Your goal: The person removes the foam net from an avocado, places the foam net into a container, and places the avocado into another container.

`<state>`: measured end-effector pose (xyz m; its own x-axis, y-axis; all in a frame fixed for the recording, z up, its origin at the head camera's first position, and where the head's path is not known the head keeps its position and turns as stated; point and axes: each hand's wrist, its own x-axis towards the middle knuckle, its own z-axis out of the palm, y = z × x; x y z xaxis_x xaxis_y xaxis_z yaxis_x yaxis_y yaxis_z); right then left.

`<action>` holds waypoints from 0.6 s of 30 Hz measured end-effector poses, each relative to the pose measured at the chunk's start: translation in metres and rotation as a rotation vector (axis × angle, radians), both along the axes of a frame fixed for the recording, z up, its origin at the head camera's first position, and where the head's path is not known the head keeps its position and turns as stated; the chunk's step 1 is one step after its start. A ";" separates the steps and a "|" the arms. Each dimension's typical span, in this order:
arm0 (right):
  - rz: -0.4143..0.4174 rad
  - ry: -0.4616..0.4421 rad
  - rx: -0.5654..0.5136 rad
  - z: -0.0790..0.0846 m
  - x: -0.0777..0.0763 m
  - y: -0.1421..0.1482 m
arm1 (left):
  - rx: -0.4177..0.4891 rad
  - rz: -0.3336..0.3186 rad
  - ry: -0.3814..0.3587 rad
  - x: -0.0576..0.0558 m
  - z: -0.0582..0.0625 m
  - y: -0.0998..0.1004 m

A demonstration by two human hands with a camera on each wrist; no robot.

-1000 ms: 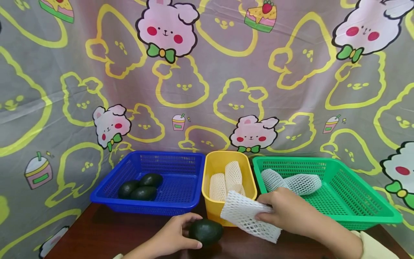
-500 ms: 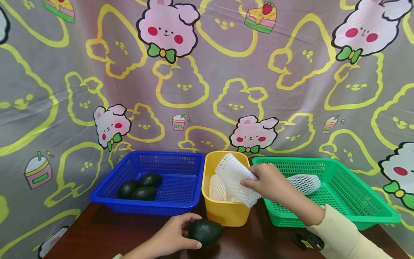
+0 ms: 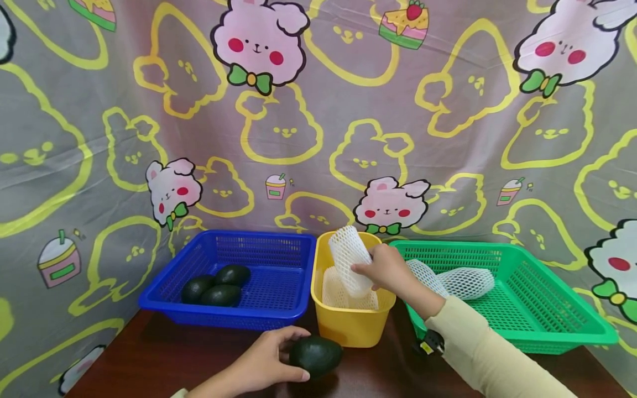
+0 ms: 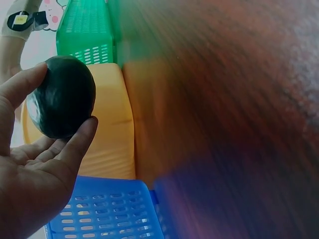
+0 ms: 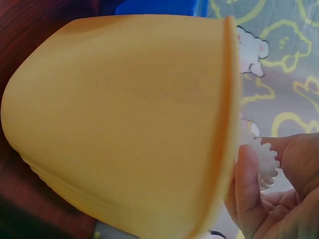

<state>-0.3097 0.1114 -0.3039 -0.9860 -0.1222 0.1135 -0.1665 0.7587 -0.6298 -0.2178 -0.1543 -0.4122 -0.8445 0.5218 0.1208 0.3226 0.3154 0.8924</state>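
A dark green avocado [image 3: 316, 356] is held by my left hand [image 3: 271, 356] in front of the yellow bin [image 3: 350, 327]; in the left wrist view thumb and fingers grip the avocado [image 4: 67, 97] from both sides. Over the bin, my right hand [image 3: 390, 270] pinches a white foam net sleeve [image 3: 350, 260], which stands tilted with its lower end inside the bin. More net sleeves [image 3: 335, 287] lie in there below it. The right wrist view shows the bin's wall [image 5: 119, 119] hiding most of that sleeve; its scalloped end [image 5: 268, 164] shows between thumb and fingers.
Left of the bin, a blue basket [image 3: 271, 318] bears 3 avocados [image 3: 221, 296]. At the right stands a green basket [image 3: 547, 326] with net-wrapped items [image 3: 466, 283]. Dark wooden tabletop [image 3: 209, 354] lies in front, and a patterned cloth [image 3: 308, 177] hangs behind.
My right hand has carried the net sleeve left from the front of the green basket to above the yellow bin and turned it more upright. The left hand and avocado have stayed put.
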 end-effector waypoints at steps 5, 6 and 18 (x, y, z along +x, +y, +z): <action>-0.026 -0.058 -0.028 -0.007 -0.012 -0.011 | 0.006 -0.003 -0.001 -0.001 -0.001 0.000; -0.028 -0.069 -0.040 -0.009 -0.014 -0.013 | 0.004 -0.002 0.004 -0.001 -0.001 0.000; -0.042 -0.153 -0.117 -0.026 -0.031 -0.032 | 0.015 -0.003 -0.016 -0.002 0.001 0.001</action>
